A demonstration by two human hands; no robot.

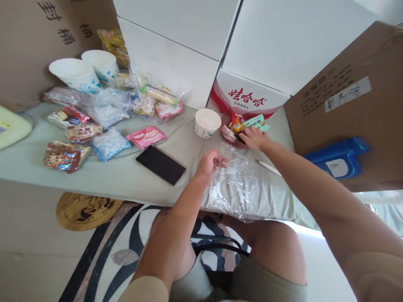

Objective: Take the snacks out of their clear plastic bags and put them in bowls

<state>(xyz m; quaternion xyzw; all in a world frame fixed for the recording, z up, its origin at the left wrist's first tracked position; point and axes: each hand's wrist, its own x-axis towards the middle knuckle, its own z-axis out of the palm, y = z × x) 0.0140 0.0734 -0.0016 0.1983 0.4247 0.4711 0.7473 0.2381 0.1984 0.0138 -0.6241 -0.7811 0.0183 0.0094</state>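
Note:
My left hand (210,161) is curled, its fingers pinching the edge of a clear plastic bag (234,186) that lies flat on the table's near edge. My right hand (253,137) reaches farther out and rests on a small reddish dish (227,135) heaped with wrapped snacks (236,121); its fingers are bent over the pile, and what they grip is hidden. A teal packet (257,121) sits at the back of that dish. A white paper cup (206,122) stands just left of it.
A black phone (160,164) and a pink wafer pack (146,136) lie left of centre. Several snack packs and plastic bags cover the left side, with two paper cups (85,71) behind. Cardboard boxes stand at left and right; a blue pack (340,157) rests by the right box. A white pen (267,167) lies by my right forearm.

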